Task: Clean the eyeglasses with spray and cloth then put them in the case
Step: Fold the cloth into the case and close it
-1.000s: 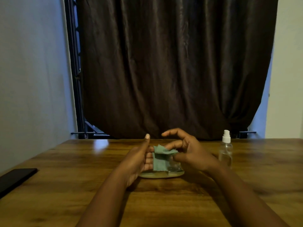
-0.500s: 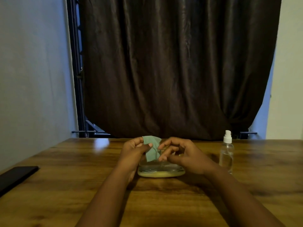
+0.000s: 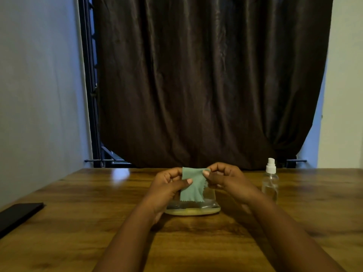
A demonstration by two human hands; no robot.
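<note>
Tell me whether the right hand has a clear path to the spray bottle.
Probably yes: the spray bottle stands just right of the right hand with bare table between, though that hand holds the green cloth.

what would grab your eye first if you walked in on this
The green cloth, stretched between the left hand and right hand at the table's middle, above a clear case. To its right stands a clear spray bottle with a white top. A dark curtain fills the background.

left hand (image 3: 167, 185) pinching, right hand (image 3: 224, 178) pinching, forearms converging
</note>
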